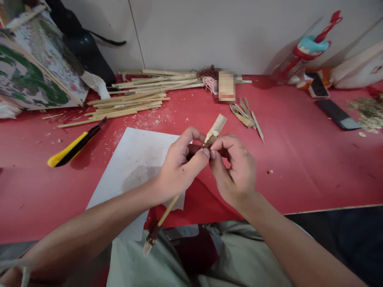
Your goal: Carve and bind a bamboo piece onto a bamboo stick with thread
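A thin bamboo stick (169, 210) slants under my left hand (182, 169), its lower end wrapped in dark brown material with a pale tip, above my lap. At its upper end a wider, split pale piece of bamboo (218, 126) sticks out between my hands, with a brown binding at its base. The fingers of my left hand are closed on the stick near that binding. My right hand (233, 163) pinches at the same binding, thumb and forefinger together. The fingertips of both hands nearly touch. Beneath them a white paper sheet (131, 159) lies on the red table (299, 147).
A yellow and black cutter knife (74, 147) lies left. Behind it are bamboo sticks (128, 103) and a painted lantern (32, 75). Dry husks (243, 113) lie beyond my right hand. Farther right are a phone (317, 84), a dark flat object (337, 114) and a clear bottle (287, 67).
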Demonstrator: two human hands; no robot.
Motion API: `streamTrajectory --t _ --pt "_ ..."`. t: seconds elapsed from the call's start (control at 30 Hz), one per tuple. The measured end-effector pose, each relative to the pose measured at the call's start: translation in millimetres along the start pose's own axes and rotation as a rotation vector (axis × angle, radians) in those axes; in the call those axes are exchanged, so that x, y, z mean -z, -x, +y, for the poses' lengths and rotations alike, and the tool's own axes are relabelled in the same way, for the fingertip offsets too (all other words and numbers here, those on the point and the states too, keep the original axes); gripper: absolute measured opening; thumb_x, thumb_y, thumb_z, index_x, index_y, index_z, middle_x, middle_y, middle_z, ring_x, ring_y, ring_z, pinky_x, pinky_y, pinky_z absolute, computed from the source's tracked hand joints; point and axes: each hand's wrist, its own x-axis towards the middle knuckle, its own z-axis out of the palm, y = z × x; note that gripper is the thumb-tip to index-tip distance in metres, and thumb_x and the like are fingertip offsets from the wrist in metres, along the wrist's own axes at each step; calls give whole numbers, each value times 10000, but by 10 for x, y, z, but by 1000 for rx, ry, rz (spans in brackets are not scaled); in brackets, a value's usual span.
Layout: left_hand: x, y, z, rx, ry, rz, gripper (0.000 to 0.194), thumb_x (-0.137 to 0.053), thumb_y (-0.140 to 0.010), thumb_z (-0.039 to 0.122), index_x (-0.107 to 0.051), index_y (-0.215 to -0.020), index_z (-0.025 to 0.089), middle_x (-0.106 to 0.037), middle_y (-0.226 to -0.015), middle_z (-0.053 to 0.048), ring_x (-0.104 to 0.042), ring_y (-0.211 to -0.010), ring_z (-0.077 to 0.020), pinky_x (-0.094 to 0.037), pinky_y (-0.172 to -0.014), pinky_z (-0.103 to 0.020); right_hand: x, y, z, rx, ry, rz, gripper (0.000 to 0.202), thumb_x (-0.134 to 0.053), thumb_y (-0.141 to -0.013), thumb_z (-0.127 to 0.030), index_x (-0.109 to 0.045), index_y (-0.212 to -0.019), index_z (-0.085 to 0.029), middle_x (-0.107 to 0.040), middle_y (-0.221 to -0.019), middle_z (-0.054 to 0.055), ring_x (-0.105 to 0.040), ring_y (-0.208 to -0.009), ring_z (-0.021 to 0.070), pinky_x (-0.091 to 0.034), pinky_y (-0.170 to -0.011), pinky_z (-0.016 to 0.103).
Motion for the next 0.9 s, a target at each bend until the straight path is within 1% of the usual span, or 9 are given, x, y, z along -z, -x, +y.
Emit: streamTrajectory --t 0.2,0.27,0.37,0.43,0.5,0.57,0.67,0.73,0.9 --pt "-3 4 -41 -52 -76 11 114 -578 -1009 307 -494 -990 233 -515 -674 69 -439 -507 -57 -334 -445 -194 -8 -5 23 -23 -8 38 66 -585 -993 -178 -590 -968 -239 -635 -860 -11 -610 -698 119 -477 -596 259" --pt "-4 10 -54 -58 -116 16 103 -568 -1019 311 -500 -1062 247 -530 -692 66 -452 -517 -63 -347 -456 -202 -12 -6 35 -19 -11 40 62 -587 -994 -184 -591 -964 -239 -638 -859 -12 -606 -689 119 -483 -602 264" --pt "15 11 -48 -126 -208 36 270 -563 -1018 263 -445 -1260 288 -570 -736 67 -512 -559 -77 -399 -502 -209 -11 -10 51 -21 -7 53 69 -588 -991 -180 -586 -952 -236 -617 -840 -15 -581 -667 114 -488 -608 269" --pt "45 -2 -19 -230 -354 33 331 -574 -1003 221 -445 -1299 295 -621 -812 52 -558 -603 -74 -440 -548 -214 -7 -14 58 -22 -17 63 77 -580 -991 -174 -584 -949 -238 -605 -845 -12 -583 -681 118 -495 -616 271" --pt "80 -21 25 -347 -568 35 267 -586 -983 189 -530 -1229 276 -671 -924 31 -557 -607 -53 -459 -581 -216 2 -20 59 -19 -27 62 78 -576 -991 -178 -585 -946 -241 -605 -855 -6 -594 -700 126 -499 -618 277" --pt "108 -38 69 -435 -768 73 211 -604 -960 176 -603 -1154 259 -693 -1007 17 -540 -596 -40 -456 -580 -220 12 -27 57 -17 -26 52 74 -580 -985 -180 -586 -950 -244 -612 -860 -5 -593 -688 128 -494 -602 281" --pt "122 -46 105 -528 -940 119 193 -609 -943 171 -651 -1111 256 -702 -1040 4 -576 -646 -59 -453 -565 -223 25 -37 51 -9 5 43 80 -603 -958 -171 -588 -970 -248 -613 -854 -12 -581 -655 123 -482 -578 278" --pt "120 -44 109 -556 -1004 126 176 -586 -953 167 -662 -1086 254 -705 -1046 -2 -591 -670 -67 -462 -572 -226 28 -41 52 -9 44 39 85 -614 -947 -175 -588 -975 -251 -615 -850 -15 -583 -658 125 -481 -582 278" --pt "134 -52 96 -527 -1066 100 139 -536 -983 187 -661 -1026 234 -691 -1080 -22 -594 -691 -74 -479 -599 -241 26 -43 74 -10 122 12 76 -623 -935 -189 -586 -966 -248 -617 -835 -19 -592 -668 130 -482 -604 280"
